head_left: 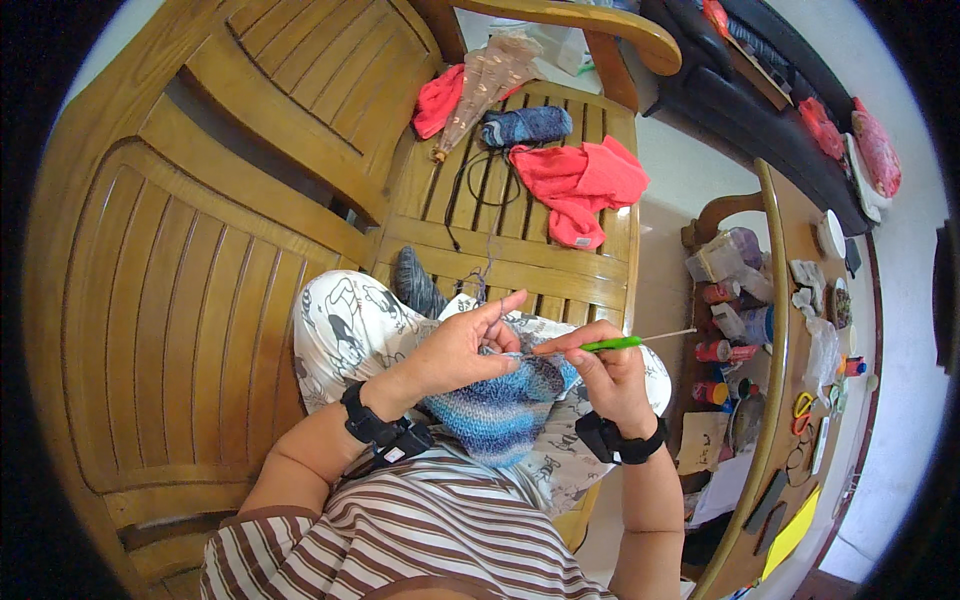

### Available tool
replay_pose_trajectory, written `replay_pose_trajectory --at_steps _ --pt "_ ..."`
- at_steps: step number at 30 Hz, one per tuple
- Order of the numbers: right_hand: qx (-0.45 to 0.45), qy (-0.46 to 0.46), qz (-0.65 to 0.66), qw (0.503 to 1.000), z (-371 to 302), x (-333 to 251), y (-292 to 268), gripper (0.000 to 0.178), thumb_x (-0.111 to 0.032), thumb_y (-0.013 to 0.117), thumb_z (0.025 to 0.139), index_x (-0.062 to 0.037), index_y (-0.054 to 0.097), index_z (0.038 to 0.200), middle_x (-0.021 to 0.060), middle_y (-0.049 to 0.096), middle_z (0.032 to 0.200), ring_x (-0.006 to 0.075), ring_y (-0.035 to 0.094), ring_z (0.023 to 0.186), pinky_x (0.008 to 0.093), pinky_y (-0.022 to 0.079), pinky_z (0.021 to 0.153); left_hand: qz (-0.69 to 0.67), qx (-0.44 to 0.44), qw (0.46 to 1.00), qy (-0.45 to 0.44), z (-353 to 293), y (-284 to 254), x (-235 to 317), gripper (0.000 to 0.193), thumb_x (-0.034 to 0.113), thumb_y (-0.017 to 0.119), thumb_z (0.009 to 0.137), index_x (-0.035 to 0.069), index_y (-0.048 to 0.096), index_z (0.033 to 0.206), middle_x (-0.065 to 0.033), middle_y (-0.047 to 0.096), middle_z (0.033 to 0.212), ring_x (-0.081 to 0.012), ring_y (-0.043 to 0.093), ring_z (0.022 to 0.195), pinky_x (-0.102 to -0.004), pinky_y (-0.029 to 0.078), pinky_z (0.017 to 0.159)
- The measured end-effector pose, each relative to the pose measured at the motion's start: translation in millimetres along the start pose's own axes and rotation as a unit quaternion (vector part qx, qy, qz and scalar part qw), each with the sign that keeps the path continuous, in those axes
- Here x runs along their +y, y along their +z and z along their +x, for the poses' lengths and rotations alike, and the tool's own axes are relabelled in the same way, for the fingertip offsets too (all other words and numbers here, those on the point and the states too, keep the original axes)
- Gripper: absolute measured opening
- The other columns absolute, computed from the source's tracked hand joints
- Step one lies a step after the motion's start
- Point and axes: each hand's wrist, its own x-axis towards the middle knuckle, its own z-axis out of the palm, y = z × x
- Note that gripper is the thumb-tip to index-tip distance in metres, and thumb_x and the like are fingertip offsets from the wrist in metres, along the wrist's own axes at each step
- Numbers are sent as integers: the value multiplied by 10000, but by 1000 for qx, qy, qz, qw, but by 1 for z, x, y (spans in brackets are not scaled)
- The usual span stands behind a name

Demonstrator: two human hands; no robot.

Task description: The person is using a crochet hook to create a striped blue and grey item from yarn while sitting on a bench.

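A piece of crochet [490,410] in bands of blue, white and grey lies over my lap. My left hand [455,345] grips its upper edge, index finger raised and the other fingers curled in. A crochet hook [612,343] with a green handle is pinched in my right hand [610,378]; its thin shaft sticks out to the right. The hook's working end meets the crochet's edge between my hands, too small to make out. A thin strand of yarn [490,262] runs up from my left hand toward a blue-grey ball of yarn [526,125] on the bench.
On the slatted wooden bench [425,235] are a red cloth [585,185], a dark cord [455,205] and a folded brown umbrella-like thing [488,88]. To the right stands a wooden table [768,400] bearing scissors [802,412] and glasses; packages fill its lower shelf.
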Motion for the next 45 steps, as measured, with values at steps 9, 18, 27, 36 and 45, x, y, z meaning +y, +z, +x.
replay_pose_trajectory --at_steps 9,18,27,36,45 --pt "54 -60 -10 997 -9 7 11 85 -51 530 861 -10 573 921 102 646 922 189 613 889 294 468 785 -4 14 1000 -10 -3 3 8 788 1 633 723 -28 191 1374 -34 541 837 -80 509 775 -208 421 728" --pt "67 90 288 951 -5 33 20 95 -75 557 857 -13 591 922 104 641 939 147 591 840 283 463 778 -87 -43 995 -19 4 1 -8 840 -26 625 718 8 134 1400 -65 550 961 -85 508 849 -212 419 746" --pt "78 103 333 934 -3 36 15 138 -146 569 857 -25 555 920 140 641 874 215 615 844 318 478 754 -169 -87 979 -68 8 -1 -4 840 -56 604 713 53 146 1408 -37 546 975 -80 502 902 -206 417 769" --pt "-41 50 177 982 8 3 -3 136 -136 491 905 -10 510 953 164 642 892 222 618 861 331 477 777 -83 -87 992 -43 3 -7 5 753 -5 609 738 -8 211 1377 -18 513 831 -52 471 754 -173 390 678" --pt "12 -103 -64 992 -2 -1 11 62 -46 556 830 -18 558 886 98 658 876 241 630 815 320 491 733 -19 -12 999 -38 1 -4 8 713 9 628 747 -31 257 1355 -3 523 821 -44 481 743 -166 400 675"
